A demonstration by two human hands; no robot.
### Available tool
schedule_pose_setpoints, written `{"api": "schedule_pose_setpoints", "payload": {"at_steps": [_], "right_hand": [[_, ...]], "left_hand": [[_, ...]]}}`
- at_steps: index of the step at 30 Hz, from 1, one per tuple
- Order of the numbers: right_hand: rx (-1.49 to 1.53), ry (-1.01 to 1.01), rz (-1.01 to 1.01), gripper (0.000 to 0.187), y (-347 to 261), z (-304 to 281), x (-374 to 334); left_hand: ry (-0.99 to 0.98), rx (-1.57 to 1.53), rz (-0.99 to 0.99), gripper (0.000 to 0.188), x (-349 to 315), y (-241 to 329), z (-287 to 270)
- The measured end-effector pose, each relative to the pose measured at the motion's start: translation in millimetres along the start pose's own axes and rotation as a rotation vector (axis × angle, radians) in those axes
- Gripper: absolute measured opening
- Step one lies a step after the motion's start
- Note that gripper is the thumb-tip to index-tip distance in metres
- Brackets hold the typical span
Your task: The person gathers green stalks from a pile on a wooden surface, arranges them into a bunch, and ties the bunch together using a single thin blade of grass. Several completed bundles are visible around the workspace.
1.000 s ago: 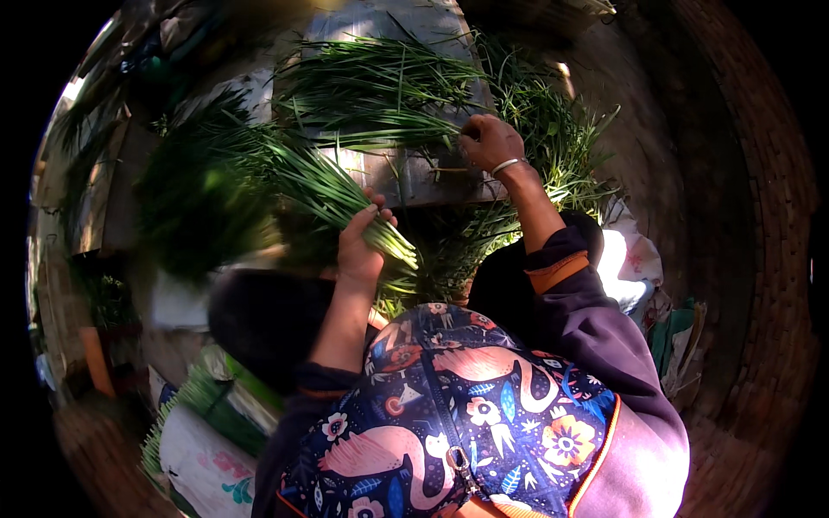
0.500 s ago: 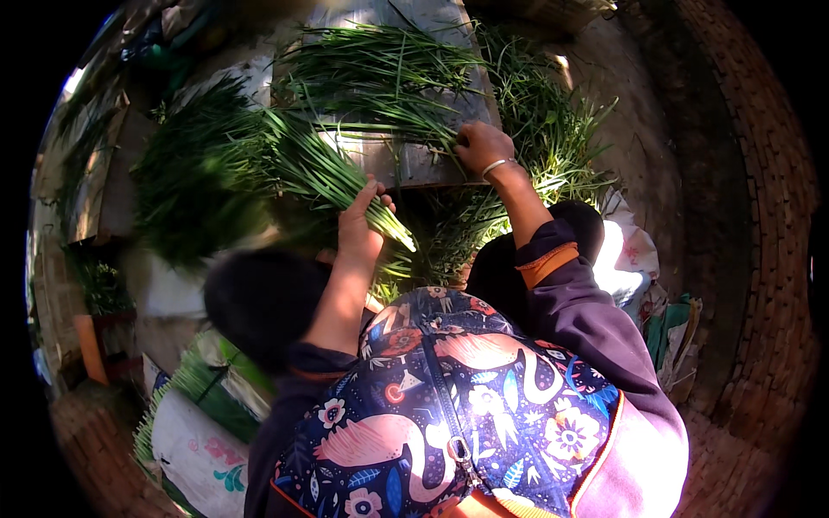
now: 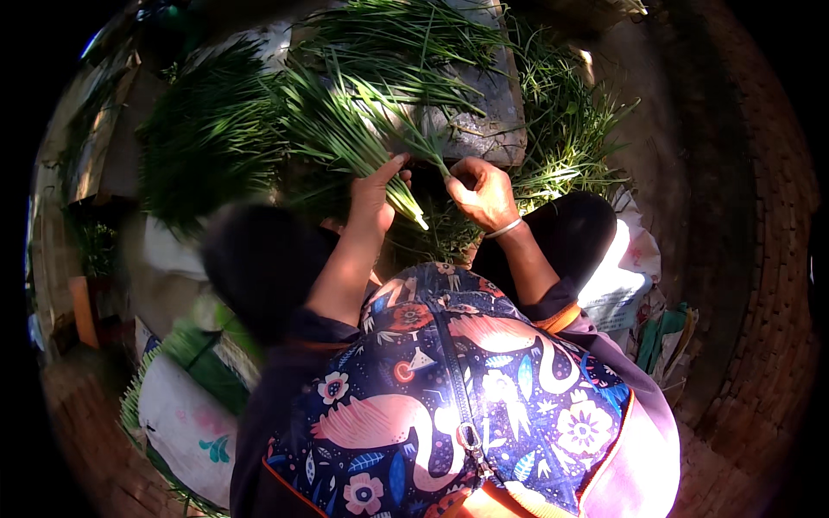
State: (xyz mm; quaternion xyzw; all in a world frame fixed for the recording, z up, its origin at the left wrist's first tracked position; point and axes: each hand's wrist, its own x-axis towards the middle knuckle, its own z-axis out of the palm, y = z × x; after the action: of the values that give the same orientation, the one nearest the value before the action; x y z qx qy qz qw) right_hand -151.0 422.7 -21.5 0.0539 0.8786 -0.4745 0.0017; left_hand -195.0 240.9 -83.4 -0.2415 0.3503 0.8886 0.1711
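My left hand grips a thick bunch of long green stalks near its pale cut end, the leaves fanning up and left. Close beside it, my right hand, with a thin bangle on the wrist, pinches a few thin green stalks that run up toward the pile. A grey slab in front of me carries a heap of loose green stalks. My knees in dark trousers sit on either side of the hands.
More green stalks lie on the ground to the right of the slab. A white sack sits by my right knee, another patterned white sack lies lower left. A brick wall curves along the right.
My right hand has come back from the slab toward my left hand, drawing a few stalks with it. The bunch in my left hand has shifted right and closer in.
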Motion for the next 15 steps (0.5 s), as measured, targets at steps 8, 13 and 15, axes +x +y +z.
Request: {"api": "schedule_pose_setpoints", "payload": {"at_steps": [8,13,15], "right_hand": [[-0.168,-0.025,-0.26,0.018,2.7,11.5,-14.9],[-0.203,-0.112,-0.278,0.021,1.2,11.2,-16.3],[-0.122,-0.18,-0.208,0.024,-0.3,8.3,-13.3]], "left_hand": [[0.007,0.107,0.029,0.02,6.6,-5.2,-4.3],[0.055,0.189,0.002,0.02,5.5,-5.9,-1.2],[0.066,0.214,-0.027,0.02,4.6,-4.7,-0.8]]}}
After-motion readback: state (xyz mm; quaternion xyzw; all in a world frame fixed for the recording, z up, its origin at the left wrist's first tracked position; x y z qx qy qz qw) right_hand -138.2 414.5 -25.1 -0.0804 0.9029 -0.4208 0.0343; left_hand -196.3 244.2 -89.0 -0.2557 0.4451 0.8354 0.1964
